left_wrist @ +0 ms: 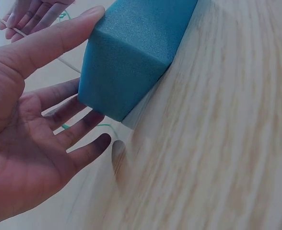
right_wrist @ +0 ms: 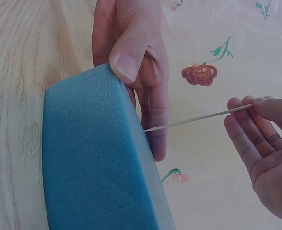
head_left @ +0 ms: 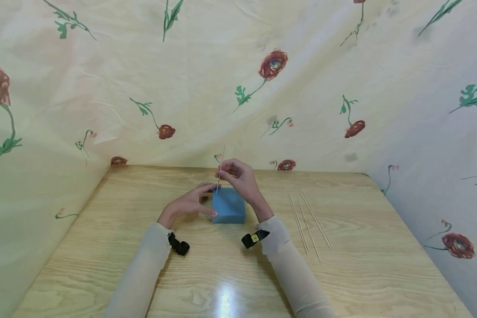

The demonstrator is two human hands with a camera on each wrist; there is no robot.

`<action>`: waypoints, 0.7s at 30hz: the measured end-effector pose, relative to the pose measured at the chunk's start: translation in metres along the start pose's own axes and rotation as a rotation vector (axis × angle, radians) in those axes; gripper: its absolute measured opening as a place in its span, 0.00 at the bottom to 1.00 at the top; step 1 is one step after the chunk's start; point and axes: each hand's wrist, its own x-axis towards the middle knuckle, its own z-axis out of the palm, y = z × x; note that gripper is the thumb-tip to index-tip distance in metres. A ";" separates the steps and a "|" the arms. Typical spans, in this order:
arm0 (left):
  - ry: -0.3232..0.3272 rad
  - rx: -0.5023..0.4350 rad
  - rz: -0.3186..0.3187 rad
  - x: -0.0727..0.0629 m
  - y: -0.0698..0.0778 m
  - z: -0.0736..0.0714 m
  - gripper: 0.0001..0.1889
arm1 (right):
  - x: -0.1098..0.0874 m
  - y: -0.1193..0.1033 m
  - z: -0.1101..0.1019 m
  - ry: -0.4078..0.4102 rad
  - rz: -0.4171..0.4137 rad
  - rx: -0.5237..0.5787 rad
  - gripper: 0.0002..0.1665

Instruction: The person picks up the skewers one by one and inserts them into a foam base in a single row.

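Note:
A blue foam block (head_left: 228, 204) sits on the wooden table. My left hand (head_left: 189, 203) holds its left side, the thumb on the near corner and the fingers spread along the far side; in the left wrist view the lower fingers (left_wrist: 90, 151) extend past the block. Above the block's far left, my right hand (head_left: 241, 178) pinches a thin wooden skewer (right_wrist: 193, 120) between thumb and fingertips. The skewer stands nearly upright, its lower tip at the block's top face near the left edge. Whether the tip has entered the foam I cannot tell.
Several more skewers (head_left: 310, 225) lie loosely side by side on the table (head_left: 361, 274), right of the right forearm. A flower-printed cloth (head_left: 206, 79) hangs behind the table and along both sides. Each wrist wears a black strap with a camera.

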 end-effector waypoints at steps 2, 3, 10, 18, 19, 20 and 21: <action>0.004 0.007 0.010 0.000 0.000 0.000 0.48 | 0.000 0.001 -0.001 -0.001 -0.001 -0.002 0.08; 0.005 0.012 0.017 0.000 0.000 -0.001 0.48 | 0.000 0.001 -0.001 -0.002 -0.002 -0.002 0.08; -0.005 0.039 0.062 -0.001 0.007 -0.001 0.47 | 0.000 0.000 -0.001 0.002 -0.018 -0.034 0.07; 0.031 0.161 0.018 -0.003 0.013 0.000 0.48 | 0.001 0.000 -0.001 0.006 -0.017 -0.040 0.09; 0.036 0.169 0.013 -0.003 0.014 0.000 0.48 | 0.001 0.000 -0.001 0.008 -0.014 -0.039 0.09; 0.039 0.175 0.010 -0.003 0.014 0.000 0.48 | 0.001 -0.001 -0.001 0.008 -0.014 -0.041 0.09; 0.042 0.180 0.009 -0.003 0.014 0.000 0.48 | 0.001 -0.001 -0.001 0.008 -0.012 -0.042 0.09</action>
